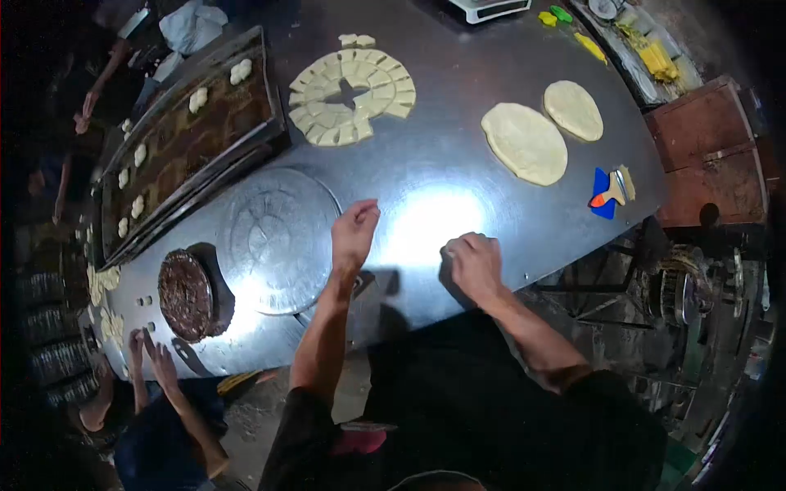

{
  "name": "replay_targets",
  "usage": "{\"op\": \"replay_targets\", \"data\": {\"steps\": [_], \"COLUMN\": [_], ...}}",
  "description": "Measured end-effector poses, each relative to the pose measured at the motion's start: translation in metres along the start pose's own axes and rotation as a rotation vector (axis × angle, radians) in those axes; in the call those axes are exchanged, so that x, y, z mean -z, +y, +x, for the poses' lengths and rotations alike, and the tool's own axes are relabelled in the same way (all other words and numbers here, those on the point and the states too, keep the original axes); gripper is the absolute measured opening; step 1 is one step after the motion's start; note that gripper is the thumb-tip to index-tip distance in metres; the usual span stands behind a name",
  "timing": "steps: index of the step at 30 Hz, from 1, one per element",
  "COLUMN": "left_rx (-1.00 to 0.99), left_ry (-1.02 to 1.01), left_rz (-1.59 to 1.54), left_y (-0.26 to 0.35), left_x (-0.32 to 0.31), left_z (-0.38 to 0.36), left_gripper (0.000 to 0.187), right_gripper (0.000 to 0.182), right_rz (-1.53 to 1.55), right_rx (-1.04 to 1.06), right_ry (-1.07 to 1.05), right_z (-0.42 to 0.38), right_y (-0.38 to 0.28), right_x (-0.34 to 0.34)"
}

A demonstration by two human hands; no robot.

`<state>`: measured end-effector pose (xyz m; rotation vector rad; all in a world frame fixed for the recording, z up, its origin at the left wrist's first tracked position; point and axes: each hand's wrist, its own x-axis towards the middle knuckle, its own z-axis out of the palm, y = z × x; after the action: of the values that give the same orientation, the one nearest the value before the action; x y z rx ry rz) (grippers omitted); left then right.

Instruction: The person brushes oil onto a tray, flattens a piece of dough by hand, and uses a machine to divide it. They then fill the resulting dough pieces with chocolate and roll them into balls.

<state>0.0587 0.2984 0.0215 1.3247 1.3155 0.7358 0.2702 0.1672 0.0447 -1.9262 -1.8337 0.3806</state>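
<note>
My left hand (355, 235) hovers above the steel table, next to the rim of a large round metal lid or tray (278, 237). Its fingers are curled together, and I cannot see whether anything is between them. My right hand (475, 263) is closed close to the table's near edge, knuckles up; its palm side is hidden. A bright light reflection lies on the metal between the hands. Beyond them, a flat dough round (391, 88) is cut into wedge-like pieces around a star-shaped gap. Two uncut dough discs (524, 144) (573, 110) lie to the right.
A blue scraper (602, 184) and a brush (610, 192) lie at the right. Dark baking trays (188, 123) with small dough pieces stand at the left. A round pan of dark filling (184, 295) sits near a co-worker's hands (160, 364). A scale (487, 8) is at the back.
</note>
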Motion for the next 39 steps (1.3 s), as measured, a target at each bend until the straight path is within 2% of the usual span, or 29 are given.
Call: {"op": "replay_targets", "data": {"steps": [2, 3, 4, 5, 6, 8, 10, 12, 14, 16, 17, 18, 19, 20, 21, 22, 23, 24, 26, 27, 28, 30, 31, 33, 34, 35, 36, 38, 39], "left_rx": [-0.099, -0.133, -0.235, -0.371, -0.42, -0.478, -0.487, -0.518, -0.499, -0.527, -0.461, -0.396, -0.383, -0.181, 0.015, 0.063, 0.114, 0.076, -0.048, -0.134, -0.08, 0.247, 0.261, 0.178, 0.196, 0.177, 0.155, 0.158, 0.176], "left_ry": [0.063, 0.079, 0.163, 0.282, 0.324, 0.362, 0.369, 0.399, 0.329, 0.31, 0.215, 0.125, 0.133, 0.035, -0.057, -0.098, -0.142, -0.137, -0.115, -0.102, -0.024, 0.062, 0.06, 0.208, 0.276, 0.318, 0.366, 0.319, 0.332], "left_rz": [0.164, 0.176, 0.424, 0.669, 0.692, 0.954, 1.093, 1.238, 1.311, 1.262, 1.009, 0.752, 0.746, 0.275, -0.193, -0.411, -0.632, -0.589, -0.453, -0.357, -0.5, -0.87, -0.877, -0.692, -0.604, -0.545, -0.489, -0.361, -0.392], "left_y": [0.023, 0.023, 0.008, 0.018, 0.021, 0.039, 0.023, 0.016, 0.007, 0.022, 0.023, 0.025, 0.033, 0.044, 0.053, 0.054, 0.047, 0.041, 0.019, 0.009, 0.021, 0.018, 0.009, -0.006, -0.004, -0.004, -0.007, -0.028, -0.035], "left_x": [-0.002, -0.004, -0.009, -0.011, -0.016, -0.027, -0.033, -0.032, -0.023, -0.019, -0.022, -0.026, -0.034, -0.04, -0.037, -0.027, -0.017, -0.003, 0.031, 0.046, 0.055, 0.076, 0.086, 0.107, 0.118, 0.127, 0.134, 0.15, 0.15], "left_z": [0.04, 0.058, 0.077, 0.117, 0.129, 0.143, 0.16, 0.187, 0.191, 0.177, 0.17, 0.164, 0.145, 0.116, 0.089, 0.063, 0.032, 0.003, -0.046, -0.065, -0.086, -0.115, -0.13, -0.147, -0.155, -0.164, -0.171, -0.179, -0.179], "left_gripper": [0.03, 0.03, 0.029, 0.028, 0.025, 0.022, 0.02, 0.018, 0.017, 0.015, 0.014, 0.014, 0.014, 0.017, 0.02, 0.028, 0.036, 0.04, 0.045, 0.047, 0.035, 0.03, 0.03, 0.029, 0.045, 0.048, 0.05, 0.051, 0.041], "right_gripper": [0.019, 0.016, 0.013, 0.012, 0.011, 0.007, 0.007, 0.006, 0.006, 0.006, 0.007, 0.004, 0.005, 0.006, 0.009, 0.012, 0.009, 0.008, 0.002, 0.001, 0.003, 0.004, 0.007, 0.014, 0.016, 0.019, 0.022, 0.025, 0.026], "right_rz": [0.247, 0.181, 0.113, 0.088, 0.065, 0.041, 0.186, 0.06, 0.341, 0.143, 0.018, 0.103, 0.227, 0.351, 0.367, 0.379, 0.394, 0.409, -0.081, -0.008, 0.061, 0.336, 0.378, 0.422, 0.435, 0.347, 0.316, 0.295, 0.342], "right_rx": [0.181, 0.265, 0.338, 0.39, 0.418, 0.197, 0.209, 0.259, 0.514, 0.265, 0.23, 0.115, 0.097, 0.079, 0.168, 0.264, 0.356, 0.447, 0.28, 0.167, 0.054, -0.04, -0.02, 0.157, 0.24, 0.276, 0.257, -0.01, -0.041], "right_ry": [0.1, 0.06, 0.021, 0.09, 0.11, 0.26, 0.206, -0.143, 0.136, -0.277, 0.164, 0.311, 0.331, 0.347, 0.233, 0.128, 0.127, 0.124, -0.3, -0.069, 0.167, 0.346, 0.338, 0.165, 0.083, 0.047, 0.049, -0.033, -0.013], "right_z": [0.019, 0.012, -0.003, 0.017, 0.016, 0.047, 0.057, 0.019, -0.005, 0.002, 0.021, 0.045, 0.057, 0.061, 0.043, 0.023, 0.004, -0.009, 0.002, 0.017, 0.036, 0.065, 0.06, 0.02, -0.002, -0.012, -0.016, 0.0, 0.02], "right_y": [0.0, 0.017, 0.038, 0.059, 0.073, 0.07, 0.053, 0.046, 0.064, 0.109, 0.091, 0.074, 0.056, 0.045, 0.038, 0.032, 0.038, 0.054, 0.088, 0.076, 0.059, 0.032, 0.01, -0.001, 0.004, 0.007, 0.01, 0.002, -0.011], "right_x": [-0.025, -0.044, -0.05, -0.029, -0.012, -0.039, -0.069, -0.078, -0.042, -0.021, -0.017, -0.024, -0.04, -0.051, -0.056, -0.063, -0.063, -0.057, -0.04, -0.033, -0.029, -0.062, -0.07, -0.076, -0.072, -0.06, -0.047, -0.033, -0.029]}}
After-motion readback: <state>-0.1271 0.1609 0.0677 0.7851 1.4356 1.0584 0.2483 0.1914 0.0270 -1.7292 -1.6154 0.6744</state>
